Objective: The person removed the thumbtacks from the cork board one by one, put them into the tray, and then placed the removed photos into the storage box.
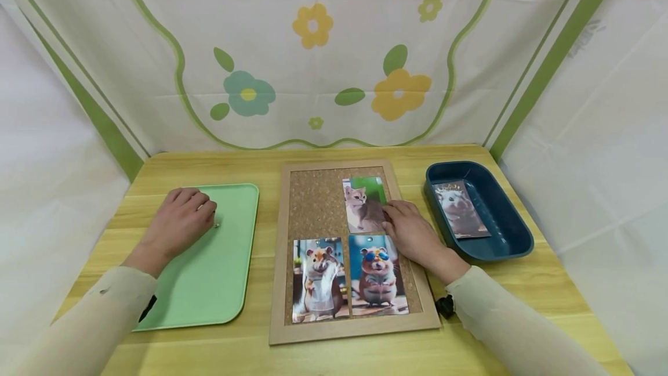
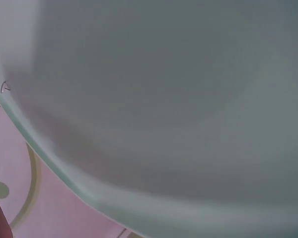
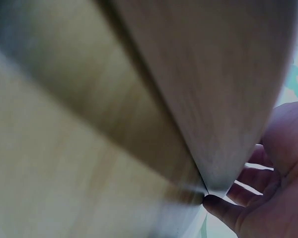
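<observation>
My left hand [image 1: 180,222] is over the light green tray [image 1: 224,295], fingers bent downward. A small push pin [image 1: 217,225] shows right by its knuckles. In the left wrist view, a pin [image 2: 5,88] lies on the tray near the rim; the fingertips are mostly out of frame, so I cannot tell what they hold. My right hand [image 1: 412,234] rests across the corkboard's right frame, fingertips and thumb touching the right edge of a cat photo [image 1: 362,210]. Below it, a hamster photo with sunglasses [image 1: 378,283] and another hamster photo [image 1: 319,289] each have a pin at the top.
The wood-framed corkboard [image 1: 313,196] lies mid-table, with bare cork at its upper left. On the right stands a dark blue bin [image 1: 501,219] with a photo of a pale furry animal [image 1: 459,213] in it. A floral curtain [image 1: 313,74] hangs behind the table.
</observation>
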Available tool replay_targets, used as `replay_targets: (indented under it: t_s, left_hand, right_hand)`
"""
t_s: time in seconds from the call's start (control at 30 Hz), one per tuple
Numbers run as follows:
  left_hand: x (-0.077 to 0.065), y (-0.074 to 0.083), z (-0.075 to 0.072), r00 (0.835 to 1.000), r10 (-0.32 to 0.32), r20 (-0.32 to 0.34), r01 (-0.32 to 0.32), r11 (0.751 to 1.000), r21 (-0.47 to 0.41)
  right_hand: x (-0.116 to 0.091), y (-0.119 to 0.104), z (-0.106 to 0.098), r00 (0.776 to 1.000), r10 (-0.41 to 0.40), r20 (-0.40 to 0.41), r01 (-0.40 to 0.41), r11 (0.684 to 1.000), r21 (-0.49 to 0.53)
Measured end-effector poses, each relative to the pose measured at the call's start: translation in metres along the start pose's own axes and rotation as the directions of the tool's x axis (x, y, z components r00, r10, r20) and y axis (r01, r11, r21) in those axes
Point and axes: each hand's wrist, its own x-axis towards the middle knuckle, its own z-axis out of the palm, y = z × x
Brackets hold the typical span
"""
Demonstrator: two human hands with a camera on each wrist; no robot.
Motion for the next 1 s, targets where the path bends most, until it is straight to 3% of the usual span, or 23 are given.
replay_targets:
  t_s: [0.43, 0.6, 0.77, 1.0]
  left_hand:
    - [-0.008, -0.002, 0.005, 1.000, -0.008, 0.015, 0.008, 1.000, 0.016]
    - [-0.007, 0.001, 0.005, 1.000, -0.020, -0.023, 0.020, 1.000, 0.011]
    - [0.003, 0.011, 0.004, 0.994, -0.051, -0.093, 0.051, 0.999, -0.003]
    - [0.030, 0.035, 0.002, 0.985, -0.092, -0.145, 0.087, 0.995, -0.039]
  right_hand:
    - [0.001, -0.001, 0.000, 1.000, -0.005, -0.011, 0.005, 1.000, 0.008]
    - [0.002, -0.001, 0.001, 1.000, -0.001, -0.009, 0.001, 1.000, 0.008]
    - [0.002, 0.000, 0.000, 1.000, -0.003, -0.011, 0.003, 1.000, 0.010]
    - [0.002, 0.002, 0.002, 1.000, 0.006, 0.008, -0.006, 1.000, 0.010]
